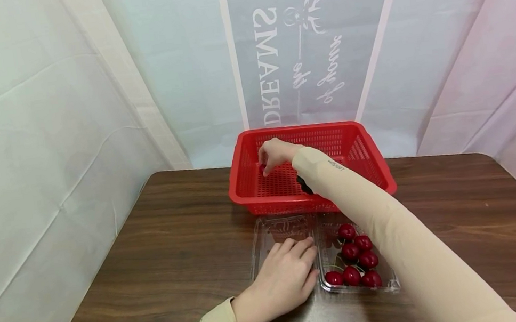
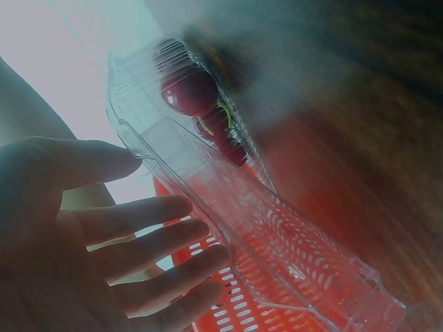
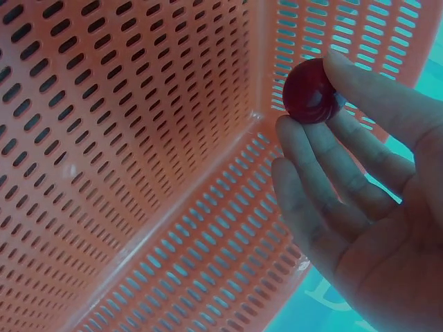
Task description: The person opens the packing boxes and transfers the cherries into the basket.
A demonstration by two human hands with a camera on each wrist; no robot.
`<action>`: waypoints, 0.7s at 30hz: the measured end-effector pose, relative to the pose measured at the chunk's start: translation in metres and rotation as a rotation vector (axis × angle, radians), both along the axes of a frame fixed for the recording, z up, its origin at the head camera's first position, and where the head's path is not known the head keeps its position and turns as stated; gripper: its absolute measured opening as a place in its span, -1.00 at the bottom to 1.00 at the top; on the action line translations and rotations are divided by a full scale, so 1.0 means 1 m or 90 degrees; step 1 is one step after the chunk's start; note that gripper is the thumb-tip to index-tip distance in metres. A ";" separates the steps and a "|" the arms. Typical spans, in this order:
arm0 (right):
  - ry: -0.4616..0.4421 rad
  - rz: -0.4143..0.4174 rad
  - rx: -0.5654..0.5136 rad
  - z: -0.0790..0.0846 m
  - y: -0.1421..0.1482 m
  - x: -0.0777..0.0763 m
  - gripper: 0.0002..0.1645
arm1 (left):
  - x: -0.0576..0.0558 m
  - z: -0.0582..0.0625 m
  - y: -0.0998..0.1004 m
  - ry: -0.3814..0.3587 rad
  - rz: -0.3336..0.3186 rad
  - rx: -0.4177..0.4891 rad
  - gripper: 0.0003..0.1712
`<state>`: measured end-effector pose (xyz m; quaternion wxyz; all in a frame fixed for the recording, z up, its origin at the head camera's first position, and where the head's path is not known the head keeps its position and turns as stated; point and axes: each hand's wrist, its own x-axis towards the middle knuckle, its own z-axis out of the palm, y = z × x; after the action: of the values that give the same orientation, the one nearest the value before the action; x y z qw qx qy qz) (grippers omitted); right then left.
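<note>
My right hand is inside the red plastic basket, towards its left end. It pinches a dark red cherry between thumb and fingertips, held above the slotted basket floor in the right wrist view. In front of the basket lies an opened clear plastic clamshell box. Several cherries, some with green stems, lie in its right half. My left hand rests on the clamshell's left half, the lid, with fingers extended near the hinge; in the left wrist view its thumb touches a clear edge.
Everything stands on a dark wood-grain table. Behind the basket hangs a pale curtain with mirrored white lettering, and whitish cloth hangs on the left. My right forearm's beige sleeve passes over the clamshell's right edge.
</note>
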<state>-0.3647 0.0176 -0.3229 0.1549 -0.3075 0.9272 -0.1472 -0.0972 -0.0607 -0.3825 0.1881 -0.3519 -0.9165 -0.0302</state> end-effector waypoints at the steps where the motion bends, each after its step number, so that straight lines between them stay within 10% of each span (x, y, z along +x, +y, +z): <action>1: 0.001 0.000 0.003 -0.001 -0.001 0.000 -0.58 | 0.000 0.000 0.000 -0.002 0.000 -0.001 -0.65; 21: -0.030 0.009 0.020 -0.015 -0.011 -0.001 -0.63 | 0.001 0.000 0.001 -0.011 -0.003 -0.003 -0.64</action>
<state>-0.3652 0.0066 -0.3375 0.1826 -0.3083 0.9232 -0.1391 -0.0967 -0.0599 -0.3828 0.1792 -0.3540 -0.9174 -0.0315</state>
